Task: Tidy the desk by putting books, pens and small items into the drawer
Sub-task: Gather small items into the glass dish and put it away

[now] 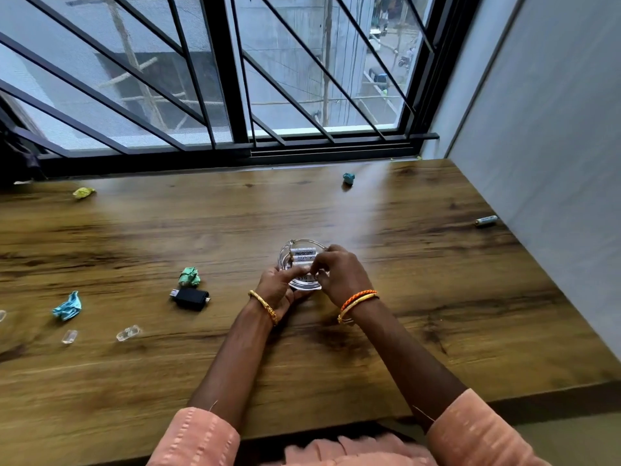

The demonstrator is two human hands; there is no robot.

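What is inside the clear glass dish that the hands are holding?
White batteries lie inside the glass dish, at least two showing. The left hand and right hand cover its near part.

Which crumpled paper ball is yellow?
The yellow paper ball at the desk's far left, near the window. The others are green or blue.

paper balls (pixel 84 192): 4 | clear plastic pieces (pixel 128 332): 2 | batteries in dish (pixel 304 254): 2 seen | loose battery (pixel 486 220): 1 | black adapter (pixel 191 298): 1 | glass dish (pixel 286 250): 1
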